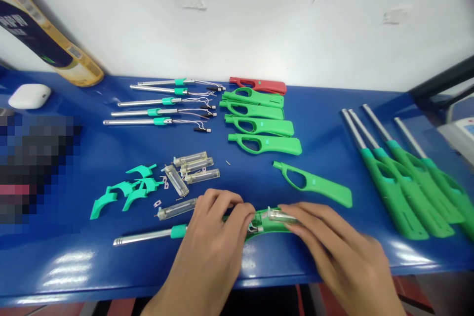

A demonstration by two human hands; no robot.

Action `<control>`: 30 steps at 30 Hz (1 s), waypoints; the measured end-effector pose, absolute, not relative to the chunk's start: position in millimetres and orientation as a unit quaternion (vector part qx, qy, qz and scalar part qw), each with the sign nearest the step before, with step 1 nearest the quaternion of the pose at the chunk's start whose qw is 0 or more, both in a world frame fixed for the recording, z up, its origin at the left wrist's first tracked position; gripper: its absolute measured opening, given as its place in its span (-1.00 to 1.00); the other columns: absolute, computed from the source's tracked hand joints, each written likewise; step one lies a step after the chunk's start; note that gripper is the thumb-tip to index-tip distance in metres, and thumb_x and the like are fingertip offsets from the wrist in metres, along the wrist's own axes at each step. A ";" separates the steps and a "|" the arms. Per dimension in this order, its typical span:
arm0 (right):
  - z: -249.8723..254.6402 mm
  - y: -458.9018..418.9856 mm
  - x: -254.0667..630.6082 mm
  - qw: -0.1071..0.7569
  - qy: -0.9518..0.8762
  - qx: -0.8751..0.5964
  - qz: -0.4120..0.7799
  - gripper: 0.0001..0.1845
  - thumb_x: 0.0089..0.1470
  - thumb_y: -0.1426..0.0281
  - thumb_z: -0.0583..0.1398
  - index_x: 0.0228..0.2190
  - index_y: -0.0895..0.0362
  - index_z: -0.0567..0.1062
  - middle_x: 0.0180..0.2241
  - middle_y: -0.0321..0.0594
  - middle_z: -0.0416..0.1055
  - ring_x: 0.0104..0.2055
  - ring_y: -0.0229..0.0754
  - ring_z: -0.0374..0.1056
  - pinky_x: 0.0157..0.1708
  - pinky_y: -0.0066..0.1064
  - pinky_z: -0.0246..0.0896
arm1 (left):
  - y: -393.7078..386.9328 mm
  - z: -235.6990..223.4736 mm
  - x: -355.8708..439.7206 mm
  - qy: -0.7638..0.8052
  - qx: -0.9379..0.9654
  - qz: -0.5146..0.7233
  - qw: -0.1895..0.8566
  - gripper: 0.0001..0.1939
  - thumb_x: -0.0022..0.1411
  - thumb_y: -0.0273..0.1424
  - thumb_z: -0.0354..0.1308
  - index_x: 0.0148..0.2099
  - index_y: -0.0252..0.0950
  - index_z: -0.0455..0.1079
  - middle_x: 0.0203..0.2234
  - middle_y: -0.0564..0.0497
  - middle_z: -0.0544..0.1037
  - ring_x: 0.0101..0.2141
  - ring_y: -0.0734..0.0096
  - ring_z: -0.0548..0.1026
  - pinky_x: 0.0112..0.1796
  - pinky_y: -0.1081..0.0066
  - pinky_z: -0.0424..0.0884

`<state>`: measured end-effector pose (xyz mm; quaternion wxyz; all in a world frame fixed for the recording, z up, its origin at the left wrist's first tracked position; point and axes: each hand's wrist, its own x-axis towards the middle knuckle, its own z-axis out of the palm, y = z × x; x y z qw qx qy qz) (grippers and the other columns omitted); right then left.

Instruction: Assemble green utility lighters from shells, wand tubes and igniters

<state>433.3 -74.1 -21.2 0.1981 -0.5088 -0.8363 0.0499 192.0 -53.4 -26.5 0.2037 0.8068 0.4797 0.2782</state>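
Near the front edge of the blue table lies an opened green lighter shell [272, 225], its inside facing up. A metal lighter tube [144, 237] with a teal collar extends from its left end. My left hand [218, 237] is closed over the shell's left part, where thin wires show beside the fingers. Between the thumb and fingers of my right hand [333, 242] is a clear fuel tank [281, 216], held over the right part of the shell. My right fingers hide the tank's far end. Just left of my left hand lies another clear fuel tank [177, 208].
Wired metal tubes [148, 122] lie in a row at back left, with green shells [266, 144] and a red shell [259, 85] beside them. Teal triggers [124, 188] and several tanks [202, 176] lie left. Assembled lighters [396, 192] lie right; a yellow can [55, 34] stands back left.
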 end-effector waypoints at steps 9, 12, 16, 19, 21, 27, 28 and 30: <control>-17.6 -70.9 423.3 0.211 -0.833 -0.507 0.065 -0.65 0.48 0.44 0.10 0.13 0.04 0.59 -0.01 -0.19 0.65 -0.18 -0.23 0.67 -0.35 -0.52 0.55 | -60.9 -26.1 187.6 0.468 0.814 0.276 0.208 -0.82 0.53 -0.61 0.05 0.04 -0.28 0.39 -0.10 -0.04 0.57 -0.09 0.20 0.36 -0.05 0.11 0.29; -16.4 -71.5 422.7 0.206 -0.835 -0.505 0.068 -0.65 0.50 0.44 0.08 0.14 0.04 0.57 -0.01 -0.21 0.65 -0.17 -0.24 0.67 -0.34 -0.52 0.54 | -61.5 -25.6 189.1 0.476 0.804 0.283 0.216 -0.82 0.52 -0.62 0.07 0.03 -0.27 0.37 -0.10 -0.02 0.56 -0.09 0.22 0.36 -0.05 0.13 0.29; -15.2 -72.0 422.4 0.202 -0.837 -0.504 0.068 -0.66 0.52 0.44 0.06 0.15 0.03 0.54 -0.01 -0.22 0.65 -0.16 -0.26 0.67 -0.36 -0.50 0.51 | -61.2 -24.6 190.0 0.478 0.798 0.294 0.219 -0.82 0.52 -0.61 0.06 0.03 -0.26 0.35 -0.12 0.00 0.54 -0.11 0.24 0.37 -0.06 0.15 0.30; -14.9 -72.5 422.0 0.200 -0.838 -0.503 0.066 -0.66 0.51 0.46 0.07 0.17 0.03 0.52 -0.02 -0.23 0.65 -0.16 -0.25 0.67 -0.36 -0.49 0.51 | -61.1 -24.1 189.8 0.478 0.799 0.295 0.217 -0.82 0.52 -0.61 0.06 0.03 -0.25 0.35 -0.12 0.00 0.54 -0.11 0.24 0.36 -0.06 0.15 0.30; -14.9 -73.0 421.8 0.202 -0.838 -0.503 0.066 -0.66 0.51 0.46 0.07 0.17 0.03 0.51 -0.03 -0.23 0.65 -0.16 -0.26 0.67 -0.37 -0.49 0.50 | -60.9 -24.4 189.5 0.477 0.802 0.290 0.215 -0.82 0.52 -0.61 0.07 0.03 -0.25 0.36 -0.12 -0.01 0.54 -0.11 0.23 0.36 -0.05 0.13 0.28; -16.0 -74.0 423.0 0.202 -0.838 -0.503 0.066 -0.66 0.51 0.47 0.07 0.17 0.03 0.51 -0.01 -0.22 0.64 -0.16 -0.26 0.66 -0.31 -0.47 0.51 | -61.7 -30.7 186.9 0.463 0.814 0.269 0.227 -0.79 0.51 -0.65 0.06 0.07 -0.30 0.38 -0.08 -0.08 0.52 -0.06 0.19 0.32 -0.03 0.09 0.24; -16.3 -74.0 423.2 0.204 -0.838 -0.502 0.068 -0.65 0.51 0.47 0.07 0.17 0.03 0.51 0.00 -0.22 0.63 -0.16 -0.27 0.66 -0.31 -0.47 0.51 | -62.4 -32.0 186.3 0.460 0.816 0.268 0.226 -0.78 0.50 -0.66 0.06 0.07 -0.31 0.39 -0.07 -0.09 0.52 -0.06 0.18 0.32 -0.03 0.08 0.24; -16.6 -74.1 423.5 0.208 -0.838 -0.500 0.069 -0.65 0.51 0.47 0.08 0.18 0.03 0.51 0.00 -0.23 0.63 -0.16 -0.27 0.66 -0.31 -0.47 0.50 | -63.7 -33.9 185.5 0.457 0.816 0.276 0.219 -0.75 0.50 -0.67 0.06 0.09 -0.31 0.40 -0.06 -0.10 0.50 -0.05 0.18 0.32 -0.03 0.08 0.25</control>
